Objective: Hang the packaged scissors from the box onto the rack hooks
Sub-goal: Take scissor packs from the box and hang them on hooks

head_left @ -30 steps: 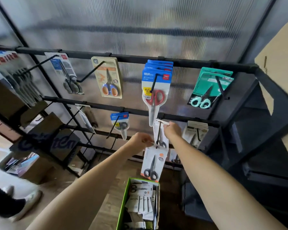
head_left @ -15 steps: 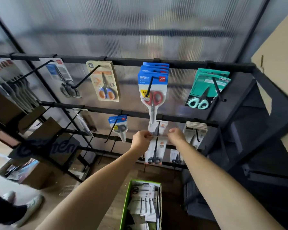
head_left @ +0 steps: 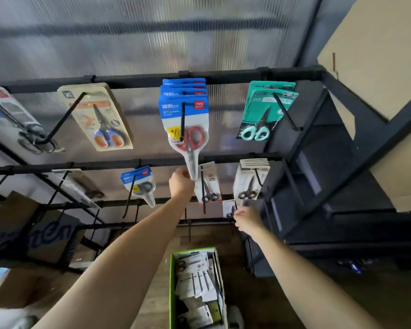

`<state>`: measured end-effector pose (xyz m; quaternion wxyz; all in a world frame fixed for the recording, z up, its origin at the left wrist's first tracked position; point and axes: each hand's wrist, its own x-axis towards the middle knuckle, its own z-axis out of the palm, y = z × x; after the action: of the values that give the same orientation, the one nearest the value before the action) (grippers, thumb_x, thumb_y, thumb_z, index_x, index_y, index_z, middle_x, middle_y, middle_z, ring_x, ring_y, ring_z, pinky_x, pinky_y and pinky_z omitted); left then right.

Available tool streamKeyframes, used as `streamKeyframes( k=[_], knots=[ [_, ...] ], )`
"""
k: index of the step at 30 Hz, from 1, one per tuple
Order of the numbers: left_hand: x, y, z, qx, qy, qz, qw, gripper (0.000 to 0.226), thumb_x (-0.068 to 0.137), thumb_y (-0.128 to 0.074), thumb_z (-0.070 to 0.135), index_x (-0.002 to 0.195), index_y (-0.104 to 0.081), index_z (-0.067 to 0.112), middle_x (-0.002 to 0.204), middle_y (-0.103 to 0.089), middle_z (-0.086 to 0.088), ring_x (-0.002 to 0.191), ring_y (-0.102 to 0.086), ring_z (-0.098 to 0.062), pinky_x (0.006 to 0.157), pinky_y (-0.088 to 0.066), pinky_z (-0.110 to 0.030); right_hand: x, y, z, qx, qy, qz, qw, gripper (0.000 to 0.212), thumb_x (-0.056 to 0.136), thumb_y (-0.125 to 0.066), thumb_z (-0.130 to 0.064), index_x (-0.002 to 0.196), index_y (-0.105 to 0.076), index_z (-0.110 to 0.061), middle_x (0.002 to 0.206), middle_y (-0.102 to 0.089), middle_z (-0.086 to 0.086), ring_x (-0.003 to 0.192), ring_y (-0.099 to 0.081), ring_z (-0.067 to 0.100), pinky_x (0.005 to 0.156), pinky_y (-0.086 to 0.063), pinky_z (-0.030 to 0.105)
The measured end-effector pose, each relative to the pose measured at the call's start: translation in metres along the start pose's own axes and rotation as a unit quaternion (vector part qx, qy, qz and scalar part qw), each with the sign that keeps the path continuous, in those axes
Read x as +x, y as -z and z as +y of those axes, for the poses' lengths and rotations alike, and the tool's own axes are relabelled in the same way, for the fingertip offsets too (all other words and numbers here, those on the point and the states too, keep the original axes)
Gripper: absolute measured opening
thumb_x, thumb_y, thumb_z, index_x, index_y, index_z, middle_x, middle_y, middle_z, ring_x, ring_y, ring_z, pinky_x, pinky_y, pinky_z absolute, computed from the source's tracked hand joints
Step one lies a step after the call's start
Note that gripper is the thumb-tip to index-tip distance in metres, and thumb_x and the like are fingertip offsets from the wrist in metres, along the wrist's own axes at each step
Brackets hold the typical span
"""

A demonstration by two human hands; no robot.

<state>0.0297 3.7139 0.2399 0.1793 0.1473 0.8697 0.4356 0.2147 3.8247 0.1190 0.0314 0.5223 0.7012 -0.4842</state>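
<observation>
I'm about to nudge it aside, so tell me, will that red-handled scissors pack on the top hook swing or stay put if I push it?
The red-handled scissors pack hangs from one hook, so it probably swings. Its flat card looks stiffish, likely light. The left hand is at its tip and could steady it.

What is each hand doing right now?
Left hand: fingers at the tip of the red-handled scissors pack; grip cannot be told.
Right hand: blurred, apparently holding nothing.
</observation>
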Motion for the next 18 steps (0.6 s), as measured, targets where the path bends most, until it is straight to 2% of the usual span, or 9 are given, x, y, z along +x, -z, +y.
streamKeyframes(
  k=[3,5,7,11,14,18],
  knots=[
    [0.005,-0.002,-0.014,0.002,0.009,-0.007,1.0,0.017,0.089,-0.063,0.022,0.105,-0.063,0.014,0.094,-0.065,0.001,0.087,-0.06,-0.017,0.074,-0.045,-0.029,-0.001,-0.008,0.005,-0.015,0.013,0.002,1.0,0.015,0.084,-0.052,-0.023,0.074,-0.063,-0.021,0.082,-0.07,0.006,0.086,-0.069,0.034,0.079,-0.059,0.048],
    [0.001,-0.005,-0.03,0.045,0.02,-0.033,0.998,0.019,0.092,-0.06,0.022,0.108,-0.062,0.012,0.096,-0.063,-0.001,0.088,-0.059,-0.018,0.073,-0.044,-0.029,-0.013,-0.008,-0.002,-0.025,0.019,0.002,1.0,0.015,0.089,-0.053,-0.021,0.083,-0.066,-0.021,0.089,-0.071,0.006,0.088,-0.069,0.03,0.082,-0.058,0.048],
    [-0.008,-0.01,-0.05,0.119,0.012,-0.068,0.99,0.016,0.094,-0.054,0.02,0.106,-0.061,0.012,0.095,-0.063,-0.004,0.086,-0.058,-0.02,0.072,-0.042,-0.03,-0.017,-0.007,-0.002,-0.051,0.029,0.01,0.998,0.016,0.093,-0.055,-0.018,0.102,-0.068,-0.016,0.104,-0.07,0.004,0.099,-0.066,0.027,0.09,-0.055,0.042],
    [-0.033,-0.034,-0.088,0.254,-0.059,-0.148,0.954,0.012,0.092,-0.049,0.021,0.099,-0.057,0.015,0.097,-0.066,-0.01,0.092,-0.061,-0.034,0.072,-0.047,-0.036,-0.011,-0.009,0.013,-0.068,0.036,0.017,0.997,0.024,0.094,-0.055,-0.015,0.117,-0.063,-0.012,0.117,-0.067,0.008,0.112,-0.061,0.027,0.096,-0.052,0.039],
    [-0.046,-0.066,-0.109,0.27,-0.066,-0.184,0.943,0.021,0.094,-0.049,0.022,0.113,-0.055,0.017,0.106,-0.065,-0.009,0.1,-0.061,-0.032,0.079,-0.047,-0.037,0.006,-0.013,0.033,-0.066,0.036,0.045,0.996,0.027,0.098,-0.05,-0.01,0.123,-0.061,-0.009,0.122,-0.064,0.01,0.115,-0.06,0.026,0.092,-0.05,0.032],
    [-0.041,-0.117,-0.133,0.238,-0.056,-0.177,0.953,0.018,0.094,-0.045,0.021,0.108,-0.056,0.015,0.103,-0.064,-0.009,0.096,-0.061,-0.031,0.078,-0.05,-0.039,0.059,-0.018,0.059,-0.052,0.01,0.085,0.995,0.027,0.101,-0.043,-0.01,0.12,-0.063,-0.009,0.122,-0.065,0.011,0.112,-0.06,0.029,0.088,-0.048,0.033]
  ],
)
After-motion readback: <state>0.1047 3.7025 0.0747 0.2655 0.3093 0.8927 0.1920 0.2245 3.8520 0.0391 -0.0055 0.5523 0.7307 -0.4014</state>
